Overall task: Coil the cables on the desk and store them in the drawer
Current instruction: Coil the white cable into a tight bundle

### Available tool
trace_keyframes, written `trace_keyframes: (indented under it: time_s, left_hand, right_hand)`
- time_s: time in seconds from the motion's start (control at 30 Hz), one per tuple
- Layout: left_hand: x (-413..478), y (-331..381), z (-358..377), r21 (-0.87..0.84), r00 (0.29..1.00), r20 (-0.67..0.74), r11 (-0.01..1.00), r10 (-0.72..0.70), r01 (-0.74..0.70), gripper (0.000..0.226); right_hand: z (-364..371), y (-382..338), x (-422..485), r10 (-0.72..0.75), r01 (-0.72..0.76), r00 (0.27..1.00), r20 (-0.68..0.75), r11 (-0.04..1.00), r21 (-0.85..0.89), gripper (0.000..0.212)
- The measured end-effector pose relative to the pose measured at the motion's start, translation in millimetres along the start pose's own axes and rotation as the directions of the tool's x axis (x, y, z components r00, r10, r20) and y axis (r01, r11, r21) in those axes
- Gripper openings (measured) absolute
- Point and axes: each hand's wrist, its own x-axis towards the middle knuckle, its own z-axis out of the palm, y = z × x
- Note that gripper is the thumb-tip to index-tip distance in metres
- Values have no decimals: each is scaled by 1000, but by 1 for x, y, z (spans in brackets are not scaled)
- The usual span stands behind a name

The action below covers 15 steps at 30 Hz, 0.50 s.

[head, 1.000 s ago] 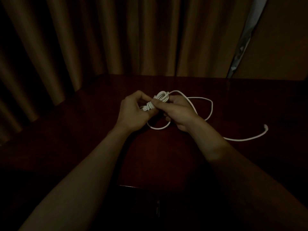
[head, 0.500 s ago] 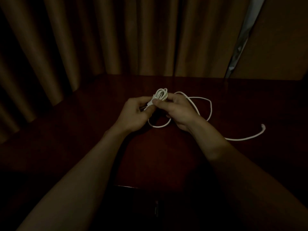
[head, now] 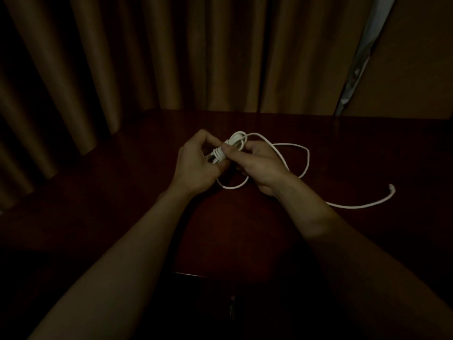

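A white cable [head: 304, 165] lies partly coiled on the dark wooden desk [head: 122, 187]. Its small wound bundle [head: 229, 148] sits between my hands above the desk's middle. My left hand [head: 196, 165] grips the bundle's left end, fingers curled round it. My right hand [head: 257, 165] pinches the bundle from the right, thumb on top. Loose cable loops out behind my right hand and trails right, ending in a plug [head: 391, 187] on the desk. A drawer front with a small handle [head: 231, 307] shows dimly below the desk's near edge.
Brown curtains [head: 147, 57] hang along the desk's far and left sides. A pale strip [head: 362, 55] shows at the curtain gap, upper right. The room is dark.
The wound bundle has turned a little between my hands and my left fingers have shifted on it. The loose tail on the right lies much as before.
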Motion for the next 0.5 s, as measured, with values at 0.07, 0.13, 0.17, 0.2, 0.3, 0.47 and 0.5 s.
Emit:
trace_keyframes:
  time_s: [0.07,0.13,0.17,0.2,0.3,0.47,0.5]
  left_hand:
    - [1,-3,-1,3,998,70,1000,-2,2,32]
    - [2,-3,-1,-17,987,159,1000,-18,21,39]
    - [2,-2,-1,-51,980,198,998,-23,34,39]
    - [2,0,-1,-96,972,232,994,-26,50,36]
    - [0,3,-1,-149,965,262,988,-10,51,30]
    - [-1,4,-1,-41,990,140,999,6,-1,30]
    - [-1,5,-1,-18,994,107,1000,9,-7,30]
  right_hand:
    - [-2,-1,-1,-9,10,1000,18,1000,-22,33]
    - [-5,-2,-2,-13,14,999,47,1000,-13,25]
    - [-6,-2,-2,-14,15,998,59,1000,-11,21]
    - [-8,-2,-1,-14,15,998,65,1000,-14,19]
    - [-8,-2,0,-4,5,999,32,999,-36,23]
    - [-8,-1,2,-4,4,1000,-14,1000,-29,11]
    - [-7,-1,2,-8,8,1000,-26,1000,-24,17]
